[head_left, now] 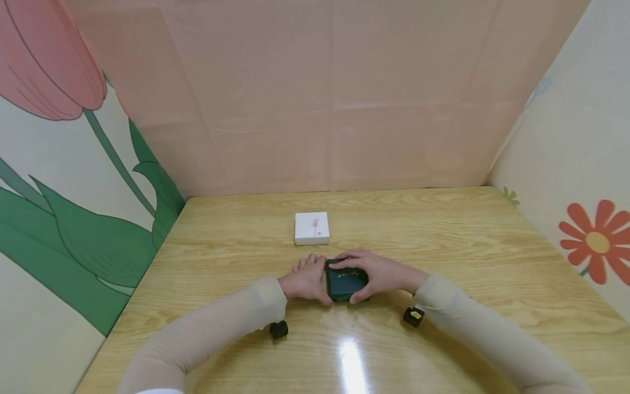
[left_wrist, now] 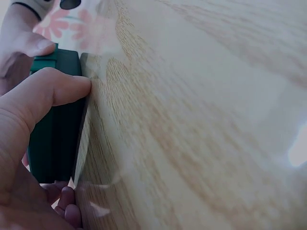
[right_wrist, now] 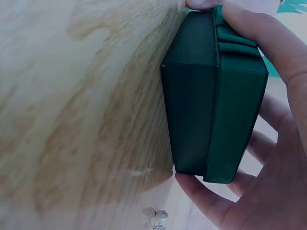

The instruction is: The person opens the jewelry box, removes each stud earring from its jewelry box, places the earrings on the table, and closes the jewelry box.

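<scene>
A dark green jewelry-style box [head_left: 346,282] with gold lettering on its lid sits on the wooden table between the two hands. Its lid shows as a brighter green band with a bow-like trim [right_wrist: 237,43] in the right wrist view. The left hand [head_left: 307,279] holds the box's left side, thumb [left_wrist: 62,87] along the near face and fingers round the far side. Arched over the right side, the right hand [head_left: 386,273] grips the lid between a thumb [right_wrist: 259,28] at the near edge and fingers at the far edge. The inside of the box is hidden.
Behind the green box stands a white box [head_left: 311,227] with a pink flower print. The wooden table [head_left: 236,230] meets a pink back wall [head_left: 266,109] and flower-printed side panels. Small black cameras hang at the left wrist [head_left: 278,329] and right wrist [head_left: 413,316].
</scene>
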`<state>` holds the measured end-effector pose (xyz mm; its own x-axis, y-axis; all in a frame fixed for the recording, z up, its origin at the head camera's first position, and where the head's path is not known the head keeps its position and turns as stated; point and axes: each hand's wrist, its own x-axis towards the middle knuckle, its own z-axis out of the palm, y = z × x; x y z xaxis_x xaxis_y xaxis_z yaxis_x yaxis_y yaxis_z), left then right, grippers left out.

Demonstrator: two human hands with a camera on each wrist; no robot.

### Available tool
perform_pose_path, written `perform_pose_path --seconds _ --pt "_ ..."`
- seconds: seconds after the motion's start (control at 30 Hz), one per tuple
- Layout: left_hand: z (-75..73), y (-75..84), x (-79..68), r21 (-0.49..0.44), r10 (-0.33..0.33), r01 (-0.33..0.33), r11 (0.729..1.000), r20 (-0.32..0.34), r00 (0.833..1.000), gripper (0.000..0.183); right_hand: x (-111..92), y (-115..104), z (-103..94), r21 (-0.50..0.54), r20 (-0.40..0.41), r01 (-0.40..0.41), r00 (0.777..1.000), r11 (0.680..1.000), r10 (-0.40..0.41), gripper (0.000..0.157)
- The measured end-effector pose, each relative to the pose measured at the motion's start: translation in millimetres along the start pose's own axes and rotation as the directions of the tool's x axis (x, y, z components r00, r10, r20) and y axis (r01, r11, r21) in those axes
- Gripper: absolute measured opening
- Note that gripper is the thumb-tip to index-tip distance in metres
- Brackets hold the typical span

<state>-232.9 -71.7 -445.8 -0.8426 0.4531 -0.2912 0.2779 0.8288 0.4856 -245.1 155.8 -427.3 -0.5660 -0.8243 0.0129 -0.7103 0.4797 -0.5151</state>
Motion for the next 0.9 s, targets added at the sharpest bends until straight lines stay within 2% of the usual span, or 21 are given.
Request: perform_pose_path --seconds 0.37,0.53,0.73,0.9 --pt "1.1 0.1 0.3 0.026 -0.008 0.009 1.000 -0.013 1.000 0.102 1.3 -0.4 0.3 0.062 0.062 -0.051 0.997 0.997 0.047 0.082" --pt "0.1 1.3 -1.5 0.033 -0.007 0.007 0.999 -0.010 1.000 0.103 2.5 2.3 1.7 0.064 0.095 -0.049 0.995 0.997 0.043 0.084" --pt "-1.0 0.7 -2.5 0.037 -0.009 0.009 0.999 -0.009 1.000 0.103 5.4 1.8 0.7 0.069 0.107 -0.022 0.994 0.997 0.015 0.086" --pt "0.0 -0.4 -2.1 0.037 0.000 0.000 0.999 -0.008 1.000 0.104 4.2 0.4 -0.8 0.075 0.109 -0.031 0.994 0.997 0.022 0.087"
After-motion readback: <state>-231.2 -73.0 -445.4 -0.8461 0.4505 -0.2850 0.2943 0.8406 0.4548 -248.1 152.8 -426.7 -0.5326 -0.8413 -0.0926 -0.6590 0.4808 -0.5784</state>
